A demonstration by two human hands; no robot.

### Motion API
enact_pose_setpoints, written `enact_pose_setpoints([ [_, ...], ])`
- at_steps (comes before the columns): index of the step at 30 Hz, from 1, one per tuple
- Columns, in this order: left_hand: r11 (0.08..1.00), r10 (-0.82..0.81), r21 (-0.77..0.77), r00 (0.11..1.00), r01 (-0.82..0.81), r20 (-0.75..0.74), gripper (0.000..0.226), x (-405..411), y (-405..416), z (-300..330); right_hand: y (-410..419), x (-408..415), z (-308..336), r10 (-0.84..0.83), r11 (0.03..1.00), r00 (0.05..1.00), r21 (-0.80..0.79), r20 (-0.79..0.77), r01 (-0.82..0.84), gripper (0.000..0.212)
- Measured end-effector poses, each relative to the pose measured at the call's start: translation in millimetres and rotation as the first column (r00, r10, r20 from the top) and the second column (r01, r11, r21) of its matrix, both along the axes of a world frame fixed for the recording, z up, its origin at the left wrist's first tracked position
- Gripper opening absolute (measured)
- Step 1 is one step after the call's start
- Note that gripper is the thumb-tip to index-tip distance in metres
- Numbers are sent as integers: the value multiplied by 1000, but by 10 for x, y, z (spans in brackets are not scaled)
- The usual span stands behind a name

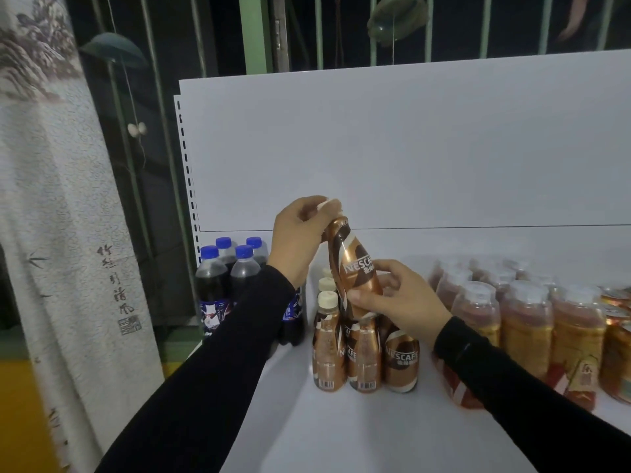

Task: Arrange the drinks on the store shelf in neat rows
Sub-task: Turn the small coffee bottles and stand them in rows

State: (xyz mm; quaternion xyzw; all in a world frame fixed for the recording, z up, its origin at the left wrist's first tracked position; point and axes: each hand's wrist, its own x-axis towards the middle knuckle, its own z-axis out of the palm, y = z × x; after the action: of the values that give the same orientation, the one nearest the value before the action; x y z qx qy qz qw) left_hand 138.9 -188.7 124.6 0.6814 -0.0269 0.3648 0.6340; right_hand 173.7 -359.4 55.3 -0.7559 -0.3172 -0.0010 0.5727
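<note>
Two hands, left hand gripping the cap, right hand pinching the body, hold a tilted Nescafé bottle above the standing coffee bottles, which it could topple.

1. The person is wearing long black sleeves on both arms, plain and unmarked.
2. The left sleeve is ending in a snug cuff at the wrist, leaving the left hand bare.
3. The right sleeve is showing a faint seam near its cuff, and the right hand is wearing no glove or ring.
</note>
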Motion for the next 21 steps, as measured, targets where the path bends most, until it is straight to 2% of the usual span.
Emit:
enact_pose_setpoints([
  [3,991,-126,-60,990,122,-65,30,-133,7,-142,-28,-73,-147,146,979,978,166,-150,-121,65],
  [7,934,-343,-158,926,320,-155,42,-252,23,-384,-58,-177,-282,379,906,858,327,-346,-269,36],
  [10,934,-337,-178,929,309,-153,46,-320,-8,-534,-66,-239,-369,433,880,784,397,-444,-262,26],
  [13,935,-307,-220,944,277,-118,40,-358,-44,-624,-75,-287,-460,399,908,824,300,-404,-292,30],
  [16,944,-263,-237,959,232,-110,38,-382,-70,-679,-74,-354,-476,291,955,928,134,-232,-266,37],
  [18,947,-231,-251,967,199,-108,39,-405,-86,-700,-74,-393,-499,292,950,936,176,-195,-259,38],
  [21,950,-232,-240,966,200,-115,42,-446,-91,-742,-71,-417,-561,343,914,890,325,-301,-243,41],
])
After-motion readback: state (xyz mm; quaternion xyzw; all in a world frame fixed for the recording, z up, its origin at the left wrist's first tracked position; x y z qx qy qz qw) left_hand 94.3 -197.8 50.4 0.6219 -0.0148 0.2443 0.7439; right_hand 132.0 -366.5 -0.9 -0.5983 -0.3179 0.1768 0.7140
